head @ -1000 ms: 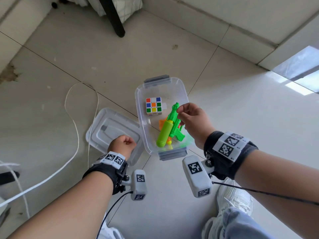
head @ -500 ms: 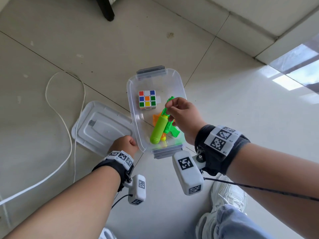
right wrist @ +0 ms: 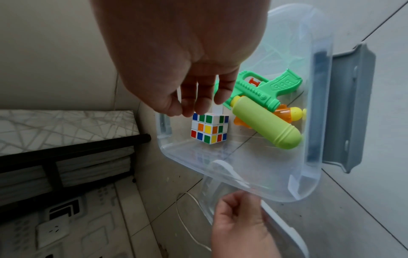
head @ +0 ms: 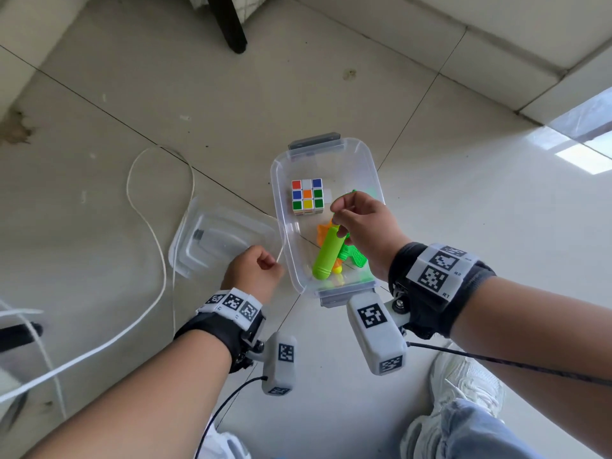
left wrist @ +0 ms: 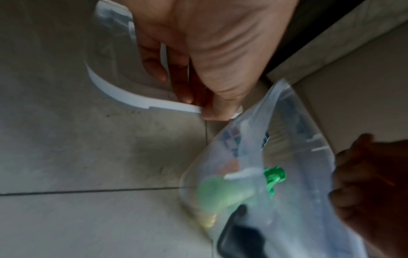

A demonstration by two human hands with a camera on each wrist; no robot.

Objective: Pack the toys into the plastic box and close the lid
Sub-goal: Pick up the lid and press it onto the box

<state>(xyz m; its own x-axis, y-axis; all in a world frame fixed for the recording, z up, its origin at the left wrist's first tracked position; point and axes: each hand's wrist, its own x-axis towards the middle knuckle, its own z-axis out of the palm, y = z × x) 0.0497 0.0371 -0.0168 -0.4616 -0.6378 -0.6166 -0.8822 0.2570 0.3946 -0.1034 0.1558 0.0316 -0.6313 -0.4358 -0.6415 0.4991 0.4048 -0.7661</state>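
A clear plastic box (head: 278, 180) stands open on the tiled floor. In it lie a colour cube (head: 307, 197), a green water gun (head: 326, 256) and an orange toy (head: 323, 230) under the gun. My right hand (head: 337, 213) hovers over the box with loosely curled fingers. In the right wrist view its fingertips (right wrist: 189, 108) hang just above the cube (right wrist: 209, 129) and the gun (right wrist: 264, 94), holding nothing. Left of the box, my left hand (head: 265, 263) pinches the near edge of the clear lid (head: 218, 240). The left wrist view shows thumb and fingers curled on the lid's rim (left wrist: 123, 94).
A white cord (head: 159, 240) loops over the floor left of the lid. Grey latches (head: 314, 140) hang at both ends of the box. A white shoe (head: 463, 392) is at lower right. A black furniture leg (head: 228, 24) stands at the back.
My right hand lowered the water gun into the box and let go of it. My left hand took hold of the lid's edge by the box.
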